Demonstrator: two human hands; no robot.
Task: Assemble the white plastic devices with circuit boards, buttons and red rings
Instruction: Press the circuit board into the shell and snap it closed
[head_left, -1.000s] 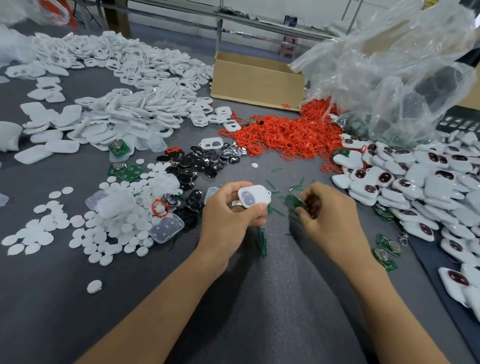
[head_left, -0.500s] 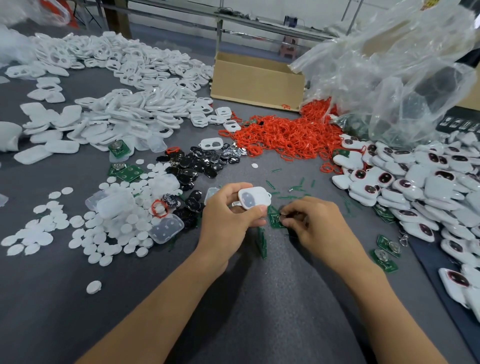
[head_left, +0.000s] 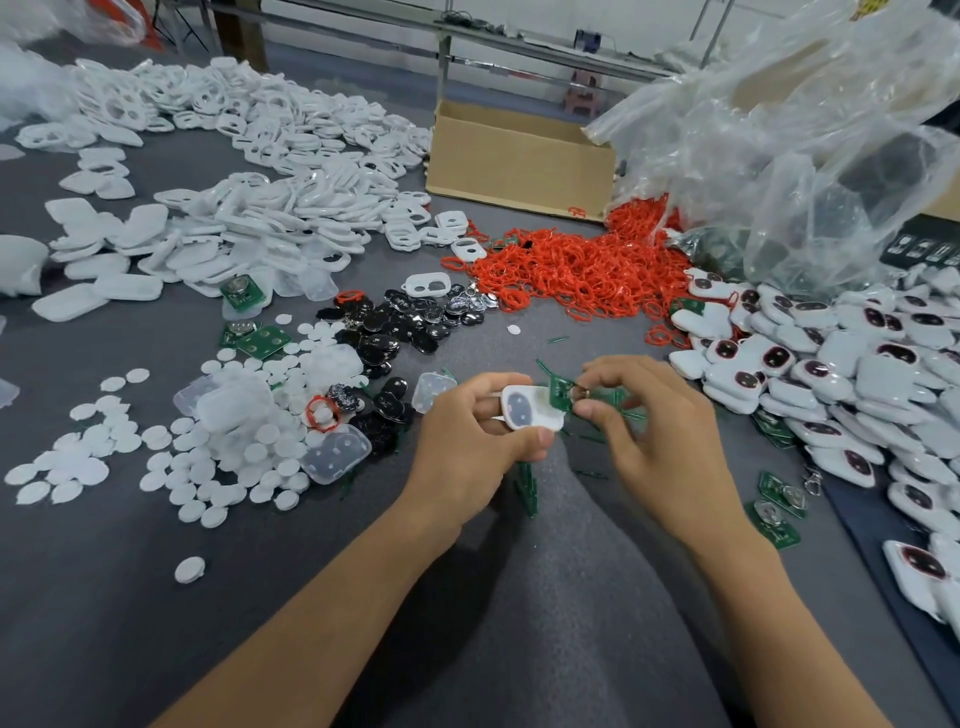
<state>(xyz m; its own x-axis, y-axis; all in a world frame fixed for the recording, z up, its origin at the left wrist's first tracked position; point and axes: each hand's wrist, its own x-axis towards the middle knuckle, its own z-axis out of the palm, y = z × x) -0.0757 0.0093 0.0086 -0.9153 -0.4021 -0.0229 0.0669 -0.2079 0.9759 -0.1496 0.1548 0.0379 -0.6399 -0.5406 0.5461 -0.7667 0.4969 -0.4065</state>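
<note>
My left hand (head_left: 470, 441) grips a white plastic shell (head_left: 530, 410) with a grey oval patch on its face, held over the table's middle. My right hand (head_left: 654, 436) pinches a small green circuit board (head_left: 562, 393) and holds it against the shell's right edge. A heap of red rings (head_left: 576, 270) lies behind the hands. Black buttons (head_left: 415, 327) are scattered to the left of centre. Loose white shells (head_left: 249, 218) cover the far left. Finished white devices (head_left: 831, 364) with dark red-ringed windows pile up on the right.
White round discs (head_left: 130, 447) and clear button pads (head_left: 337, 452) lie at the left. More green boards (head_left: 774, 504) sit near my right wrist. A cardboard box (head_left: 519, 161) and a big clear plastic bag (head_left: 810, 145) stand at the back.
My right hand picked a green circuit board off the table and brought it left and up to the shell. My left hand kept holding the shell almost still.
</note>
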